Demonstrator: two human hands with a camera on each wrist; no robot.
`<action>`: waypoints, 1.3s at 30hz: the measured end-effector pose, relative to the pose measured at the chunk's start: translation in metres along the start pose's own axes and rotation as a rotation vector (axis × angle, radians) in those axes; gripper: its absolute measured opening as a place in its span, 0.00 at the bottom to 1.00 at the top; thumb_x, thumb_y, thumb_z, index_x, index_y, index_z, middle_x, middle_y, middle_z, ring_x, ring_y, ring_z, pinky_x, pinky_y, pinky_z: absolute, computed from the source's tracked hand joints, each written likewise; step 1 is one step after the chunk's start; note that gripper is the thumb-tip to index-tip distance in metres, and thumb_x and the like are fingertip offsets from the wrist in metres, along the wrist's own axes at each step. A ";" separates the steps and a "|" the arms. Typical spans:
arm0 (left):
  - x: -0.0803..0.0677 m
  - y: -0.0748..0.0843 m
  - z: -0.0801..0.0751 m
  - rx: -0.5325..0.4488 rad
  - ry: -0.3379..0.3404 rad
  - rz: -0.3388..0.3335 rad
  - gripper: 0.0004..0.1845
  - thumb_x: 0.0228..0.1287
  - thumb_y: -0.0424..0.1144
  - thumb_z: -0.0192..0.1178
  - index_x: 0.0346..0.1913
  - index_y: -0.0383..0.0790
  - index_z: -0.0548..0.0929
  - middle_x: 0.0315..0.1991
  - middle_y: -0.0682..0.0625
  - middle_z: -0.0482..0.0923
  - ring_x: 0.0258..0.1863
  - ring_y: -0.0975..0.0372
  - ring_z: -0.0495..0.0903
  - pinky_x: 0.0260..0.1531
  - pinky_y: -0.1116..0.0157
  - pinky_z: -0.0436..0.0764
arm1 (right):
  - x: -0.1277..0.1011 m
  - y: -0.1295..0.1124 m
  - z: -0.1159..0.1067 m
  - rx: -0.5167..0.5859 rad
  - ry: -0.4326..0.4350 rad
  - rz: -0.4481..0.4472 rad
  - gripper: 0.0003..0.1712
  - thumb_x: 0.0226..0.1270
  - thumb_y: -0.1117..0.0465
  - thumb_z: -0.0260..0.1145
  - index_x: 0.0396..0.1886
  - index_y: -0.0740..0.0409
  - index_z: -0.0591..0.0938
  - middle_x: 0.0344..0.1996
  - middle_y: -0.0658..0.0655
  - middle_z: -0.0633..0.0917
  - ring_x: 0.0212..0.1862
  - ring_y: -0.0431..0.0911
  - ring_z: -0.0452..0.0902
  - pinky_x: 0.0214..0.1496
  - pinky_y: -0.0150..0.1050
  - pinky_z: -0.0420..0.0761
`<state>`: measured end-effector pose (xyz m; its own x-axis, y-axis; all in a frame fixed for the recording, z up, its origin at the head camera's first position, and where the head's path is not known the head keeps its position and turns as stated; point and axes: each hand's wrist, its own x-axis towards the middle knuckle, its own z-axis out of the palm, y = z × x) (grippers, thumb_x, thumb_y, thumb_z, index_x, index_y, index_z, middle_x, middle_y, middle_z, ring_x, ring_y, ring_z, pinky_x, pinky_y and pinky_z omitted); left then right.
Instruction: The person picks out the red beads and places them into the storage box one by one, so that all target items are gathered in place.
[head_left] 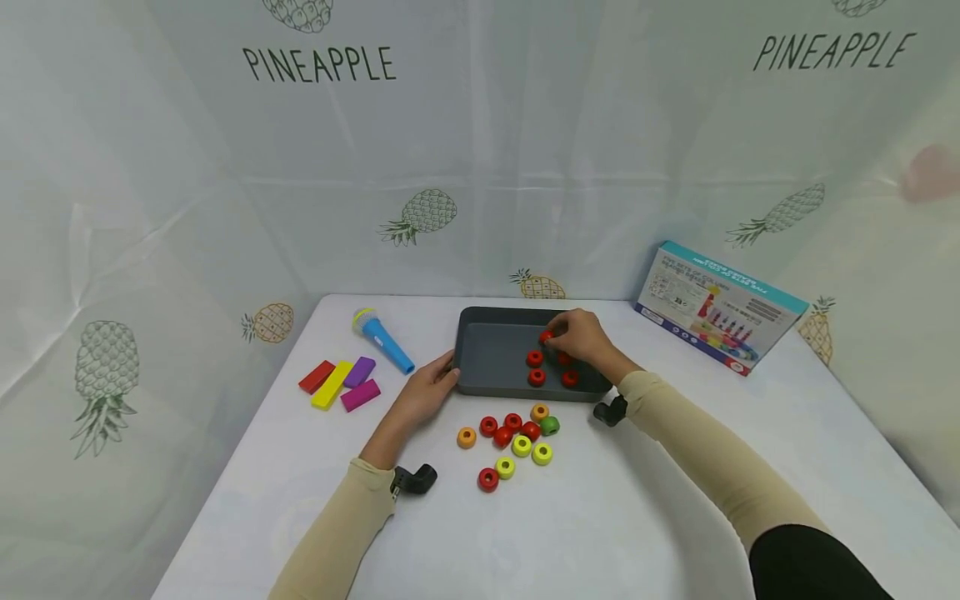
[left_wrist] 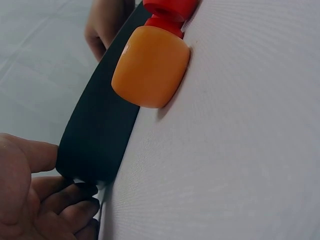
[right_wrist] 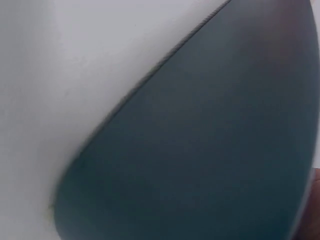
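Note:
A dark grey tray (head_left: 495,350) lies on the white table. My left hand (head_left: 427,390) holds its left side near the front corner; in the left wrist view the thumb and fingers (left_wrist: 75,215) meet the tray's end (left_wrist: 95,135). Over the tray, my right hand (head_left: 583,337) pinches a red bead (head_left: 546,337) between thumb and fingertips. Several red beads (head_left: 535,358) stand inside the tray on its right half, one partly hidden under the right hand. In the right wrist view the tray's side (right_wrist: 190,140) hides most of that hand.
Loose red, yellow (head_left: 542,453), orange (head_left: 467,437) and green beads (head_left: 550,426) lie in front of the tray. To the left are a blue toy microphone (head_left: 387,342) and several coloured blocks (head_left: 332,385). A printed box (head_left: 720,308) stands at the back right.

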<state>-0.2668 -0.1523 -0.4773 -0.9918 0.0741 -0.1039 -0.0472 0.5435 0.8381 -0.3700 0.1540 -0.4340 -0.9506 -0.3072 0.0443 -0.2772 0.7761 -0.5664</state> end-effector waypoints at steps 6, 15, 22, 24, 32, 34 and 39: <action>0.001 -0.002 -0.001 0.000 -0.011 0.006 0.30 0.78 0.53 0.50 0.79 0.54 0.62 0.77 0.47 0.65 0.79 0.50 0.59 0.76 0.45 0.61 | -0.008 -0.004 -0.005 0.008 -0.009 -0.001 0.21 0.65 0.60 0.72 0.55 0.65 0.85 0.50 0.64 0.88 0.49 0.53 0.84 0.53 0.48 0.86; -0.001 -0.001 -0.001 0.005 -0.012 -0.009 0.30 0.78 0.54 0.50 0.79 0.56 0.62 0.77 0.48 0.64 0.79 0.50 0.58 0.77 0.45 0.60 | -0.028 -0.012 -0.008 0.039 0.004 -0.016 0.21 0.64 0.60 0.72 0.55 0.63 0.86 0.49 0.63 0.88 0.48 0.52 0.84 0.50 0.48 0.87; -0.002 0.001 -0.001 0.008 -0.009 -0.003 0.30 0.78 0.53 0.50 0.79 0.55 0.62 0.77 0.47 0.64 0.79 0.49 0.59 0.76 0.44 0.60 | -0.051 -0.021 -0.009 0.054 0.017 -0.079 0.21 0.63 0.61 0.73 0.55 0.64 0.85 0.52 0.63 0.87 0.49 0.54 0.84 0.50 0.47 0.88; -0.002 0.001 -0.002 0.002 -0.010 -0.005 0.30 0.78 0.53 0.50 0.79 0.56 0.62 0.77 0.48 0.64 0.79 0.50 0.58 0.77 0.44 0.60 | -0.057 -0.023 -0.008 0.057 0.017 -0.099 0.21 0.63 0.61 0.74 0.55 0.64 0.86 0.51 0.63 0.87 0.49 0.54 0.84 0.49 0.46 0.88; 0.000 -0.004 -0.001 -0.001 -0.022 0.004 0.30 0.79 0.53 0.50 0.79 0.55 0.61 0.78 0.48 0.63 0.79 0.50 0.57 0.77 0.45 0.59 | -0.077 -0.029 -0.002 0.061 0.008 -0.186 0.20 0.61 0.62 0.75 0.52 0.64 0.87 0.49 0.62 0.88 0.47 0.54 0.83 0.50 0.47 0.87; 0.001 -0.004 -0.002 0.005 -0.023 0.009 0.30 0.79 0.53 0.49 0.79 0.55 0.61 0.78 0.47 0.63 0.79 0.50 0.57 0.77 0.45 0.59 | -0.082 -0.031 -0.001 0.067 0.005 -0.211 0.19 0.60 0.63 0.76 0.51 0.64 0.87 0.47 0.61 0.88 0.46 0.54 0.83 0.48 0.46 0.87; 0.003 -0.004 -0.002 0.011 -0.022 0.017 0.30 0.79 0.53 0.49 0.79 0.55 0.61 0.78 0.47 0.63 0.79 0.50 0.58 0.77 0.45 0.59 | -0.095 -0.036 0.001 0.068 0.008 -0.244 0.18 0.58 0.62 0.77 0.48 0.62 0.88 0.43 0.59 0.89 0.42 0.55 0.83 0.41 0.36 0.85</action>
<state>-0.2700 -0.1562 -0.4801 -0.9897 0.1017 -0.1012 -0.0287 0.5509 0.8341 -0.2699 0.1542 -0.4185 -0.8579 -0.4761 0.1932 -0.4889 0.6405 -0.5922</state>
